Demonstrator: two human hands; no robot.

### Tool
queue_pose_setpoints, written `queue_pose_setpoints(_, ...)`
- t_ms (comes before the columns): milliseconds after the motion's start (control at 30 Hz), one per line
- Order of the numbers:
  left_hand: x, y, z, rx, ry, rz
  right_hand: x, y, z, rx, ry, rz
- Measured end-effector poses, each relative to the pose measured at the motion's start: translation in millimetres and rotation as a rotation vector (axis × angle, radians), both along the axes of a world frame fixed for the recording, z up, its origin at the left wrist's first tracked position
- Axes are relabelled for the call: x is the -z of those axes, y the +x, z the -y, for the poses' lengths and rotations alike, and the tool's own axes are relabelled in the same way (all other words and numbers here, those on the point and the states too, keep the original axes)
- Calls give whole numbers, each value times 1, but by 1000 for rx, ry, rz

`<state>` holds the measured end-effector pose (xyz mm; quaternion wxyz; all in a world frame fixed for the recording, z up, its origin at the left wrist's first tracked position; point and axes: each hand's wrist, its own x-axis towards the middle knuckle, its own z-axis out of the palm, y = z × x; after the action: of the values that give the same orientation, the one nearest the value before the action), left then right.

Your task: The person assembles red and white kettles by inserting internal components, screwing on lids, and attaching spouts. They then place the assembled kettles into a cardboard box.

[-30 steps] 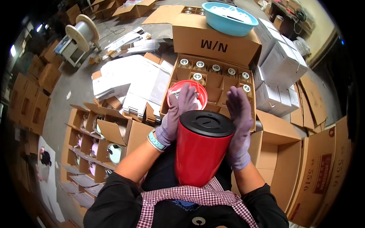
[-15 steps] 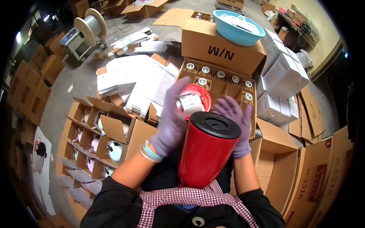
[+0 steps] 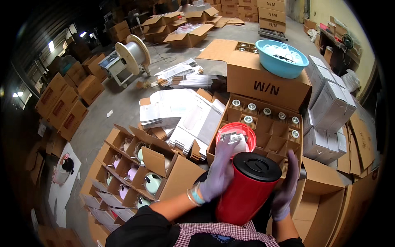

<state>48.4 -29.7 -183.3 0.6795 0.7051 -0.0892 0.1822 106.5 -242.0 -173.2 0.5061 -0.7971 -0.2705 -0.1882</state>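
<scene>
A tall red canister (image 3: 246, 196) with a black lid (image 3: 257, 166) stands tilted in front of my body, over my lap. My gloved left hand (image 3: 220, 173) is at its left side, fingers stretched toward the red basket; whether it touches the canister I cannot tell. My gloved right hand (image 3: 286, 187) is upright at the canister's right side, palm facing it, fingers straight, apart from its wall. Just beyond the lid, the round red basket (image 3: 252, 135) holds white printed labels (image 3: 234, 139). It rests on a divided carton (image 3: 273, 145) with several silver-capped glass jars.
At left, a partitioned carton (image 3: 179, 175) holds mint, pink and lilac rounded items. Flattened white boxes (image 3: 193, 119) lie beyond. A blue basin (image 3: 269, 61) sits on a carton. White boxes (image 3: 331, 103) and an open carton (image 3: 325, 177) are at right. A person (image 3: 63, 168) is on a white sheet.
My left hand has come down beside the canister. My right hand has gone from behind the lid to the canister's right side. The whole view has shifted, showing more of the far floor.
</scene>
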Motion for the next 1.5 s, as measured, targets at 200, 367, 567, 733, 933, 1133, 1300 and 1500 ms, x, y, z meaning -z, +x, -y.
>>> queue_pose_setpoints(200,-21,-32,13,48,400,325,74,55,47,-283,206,-697)
queue_pose_setpoints(367,-30,-15,18,27,-52,-159,34,33,16,-500,38,-71)
queue_pose_setpoints(567,-51,-16,-7,147,603,-101,38,34,23,-313,264,-334)
queue_pose_setpoints(733,-29,26,-12,94,438,40,38,39,6,-578,321,-68)
queue_pose_setpoints(933,-97,18,15,215,666,111,-23,84,-26,-786,661,-966)
queue_pose_setpoints(1133,-71,65,4,-145,223,15,-30,108,-54,-644,692,-782)
queue_pose_setpoints(1300,-44,85,-21,57,-37,-188,-34,130,-68,-391,210,-228)
queue_pose_setpoints(1500,-30,91,-20,-1,-17,-155,-17,138,-76,-433,351,-371)
